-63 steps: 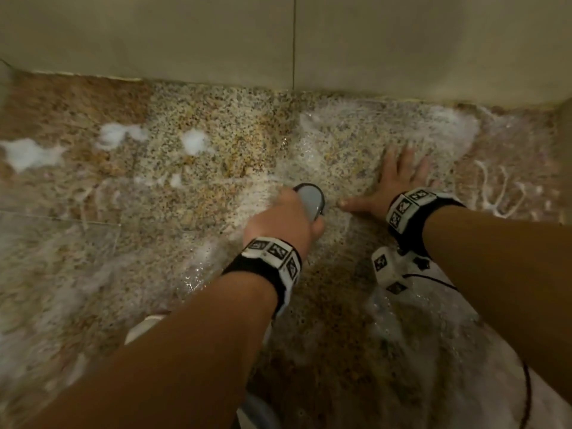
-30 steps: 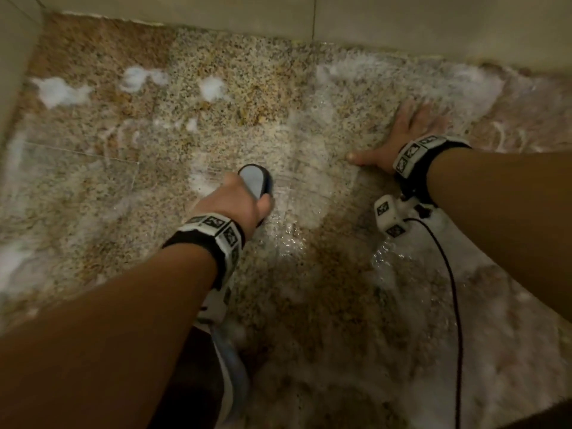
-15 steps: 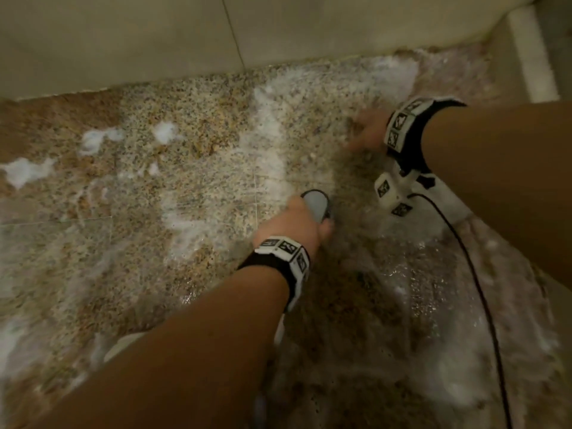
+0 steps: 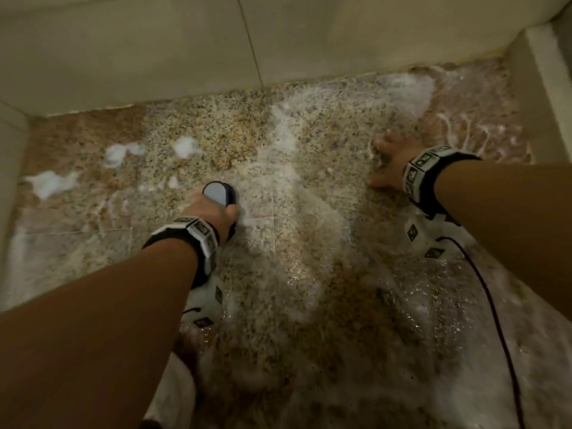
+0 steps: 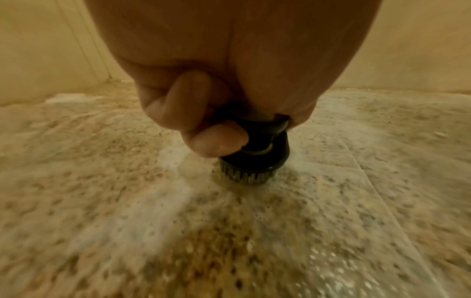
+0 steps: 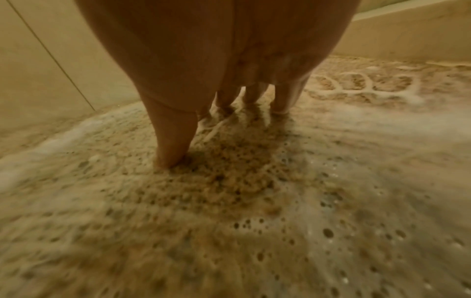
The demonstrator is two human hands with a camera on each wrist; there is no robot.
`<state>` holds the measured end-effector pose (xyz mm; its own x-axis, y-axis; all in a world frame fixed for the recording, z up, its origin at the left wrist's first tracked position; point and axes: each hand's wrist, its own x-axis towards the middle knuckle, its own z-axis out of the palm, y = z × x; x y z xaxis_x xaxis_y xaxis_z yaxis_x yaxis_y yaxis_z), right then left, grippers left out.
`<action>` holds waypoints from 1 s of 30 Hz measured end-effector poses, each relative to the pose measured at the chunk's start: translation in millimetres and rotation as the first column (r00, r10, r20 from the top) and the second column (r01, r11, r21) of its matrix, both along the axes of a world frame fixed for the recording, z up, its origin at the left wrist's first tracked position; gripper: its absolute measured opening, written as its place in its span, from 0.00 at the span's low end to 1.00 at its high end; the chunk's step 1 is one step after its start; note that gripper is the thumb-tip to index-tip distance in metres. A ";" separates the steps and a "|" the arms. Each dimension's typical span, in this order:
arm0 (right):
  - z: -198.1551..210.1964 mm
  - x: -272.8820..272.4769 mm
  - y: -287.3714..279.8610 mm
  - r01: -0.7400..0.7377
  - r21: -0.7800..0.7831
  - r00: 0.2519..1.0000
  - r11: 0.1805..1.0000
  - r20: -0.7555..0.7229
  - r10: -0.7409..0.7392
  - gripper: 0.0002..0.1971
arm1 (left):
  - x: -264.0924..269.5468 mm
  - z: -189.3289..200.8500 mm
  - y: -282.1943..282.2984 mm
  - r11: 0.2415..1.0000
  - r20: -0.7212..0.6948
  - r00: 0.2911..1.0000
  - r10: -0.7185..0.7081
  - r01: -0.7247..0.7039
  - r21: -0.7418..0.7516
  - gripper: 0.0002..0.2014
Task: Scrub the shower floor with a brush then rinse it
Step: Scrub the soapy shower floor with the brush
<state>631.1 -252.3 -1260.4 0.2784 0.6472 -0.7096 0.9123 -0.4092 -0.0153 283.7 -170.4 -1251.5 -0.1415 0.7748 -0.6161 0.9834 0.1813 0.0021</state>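
Left hand (image 4: 216,213) curled round black brush (image 5: 251,161), bristles down on speckled shower floor (image 4: 309,305) near its middle; right hand (image 4: 391,162) spread flat, straight fingers (image 6: 173,137) pressing wet floor near tiled wall (image 4: 185,51); white foam (image 4: 51,182) in patches; black-and-white marker bands (image 4: 198,232) on both wrists, no legible writing

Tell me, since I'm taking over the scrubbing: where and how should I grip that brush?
Take the brush by its upright handle, coming from above, probably as the left hand does now: fingers curled round the stem, the rounded cap at the top. The bristles face down on the soapy floor, so only the upper part is free.
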 end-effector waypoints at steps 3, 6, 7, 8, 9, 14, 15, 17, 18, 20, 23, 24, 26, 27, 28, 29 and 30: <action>-6.0 0.8 1.2 0.009 0.018 1.000 1.000 0.008 -0.009 0.51 | -1.0 -5.8 -4.5 0.999 0.067 0.997 0.037 -0.038 0.010 0.40; -10.5 0.5 -0.4 0.013 0.007 0.998 1.000 0.061 -0.014 0.52 | -0.6 -4.6 -2.7 0.999 0.104 0.994 0.030 -0.033 0.025 0.38; -7.2 -3.2 -0.5 0.028 -0.007 0.996 1.000 0.084 -0.027 0.52 | -0.1 -3.6 -1.8 1.000 0.118 0.993 0.020 -0.022 0.017 0.38; -5.7 -7.2 1.9 0.042 -0.022 0.994 0.999 0.103 -0.039 0.51 | 0.2 -3.0 -0.9 1.000 0.136 0.991 -0.001 -0.001 0.017 0.37; 2.0 -13.5 5.5 0.063 -0.036 0.992 0.997 0.107 -0.059 0.51 | 0.1 -5.1 1.8 0.999 0.149 0.988 -0.024 0.020 0.029 0.37; -0.9 -39.1 36.3 0.064 0.010 0.988 0.998 0.142 -0.064 0.48 | 17.3 -3.2 26.6 0.998 0.188 0.980 -0.059 0.053 0.035 0.41; -1.2 -47.5 35.8 0.057 0.015 0.983 0.998 0.173 -0.059 0.49 | 25.4 -2.2 35.1 0.999 0.208 0.977 -0.049 0.046 0.021 0.40; 2.5 -71.1 29.1 0.088 0.035 0.985 0.995 0.144 -0.092 0.48 | 41.3 1.6 46.3 0.998 0.188 0.981 -0.047 0.052 -0.022 0.40; 0.9 -80.2 25.4 0.101 0.055 0.983 0.993 0.150 -0.108 0.51 | 48.0 0.5 49.9 0.995 0.157 0.985 -0.077 0.086 -0.052 0.39; 1.8 -91.2 17.7 0.165 0.057 0.977 0.985 0.126 -0.171 0.55 | 51.5 -4.3 55.8 0.975 0.110 0.976 -0.189 0.200 -0.094 0.37; 17.1 -90.3 4.9 0.304 0.060 0.950 0.951 0.051 -0.307 0.57 | 50.5 -9.2 64.0 0.907 0.040 0.908 -0.417 0.419 -0.050 0.36; 27.5 -91.3 -0.4 0.328 0.054 0.943 0.943 0.036 -0.330 0.55 | 53.0 -7.4 63.0 0.908 0.029 0.911 -0.412 0.413 -0.077 0.33; 49.8 -95.2 -10.9 0.363 0.030 0.931 0.931 0.026 -0.363 0.53 | 58.3 -14.6 65.6 0.875 -0.033 0.881 -0.471 0.463 -0.140 0.30; 61.9 -98.2 -15.1 0.364 0.015 0.931 0.931 0.032 -0.364 0.53 | 61.2 -13.7 64.1 0.849 -0.068 0.852 -0.519 0.505 -0.156 0.31; 71.8 -101.5 -18.3 0.373 -0.001 0.927 0.928 0.029 -0.373 0.52 | 62.2 -16.8 65.2 0.830 -0.102 0.827 -0.553 0.535 -0.159 0.32; 79.1 -104.2 -20.8 0.384 -0.018 0.923 0.923 0.023 -0.384 0.52 | 63.7 -20.6 69.6 0.805 -0.122 0.799 -0.589 0.566 -0.175 0.32; 85.9 -108.1 -22.4 0.394 -0.025 0.919 0.919 0.014 -0.394 0.52 | 63.0 -22.4 72.3 0.787 -0.114 0.783 -0.612 0.589 -0.183 0.31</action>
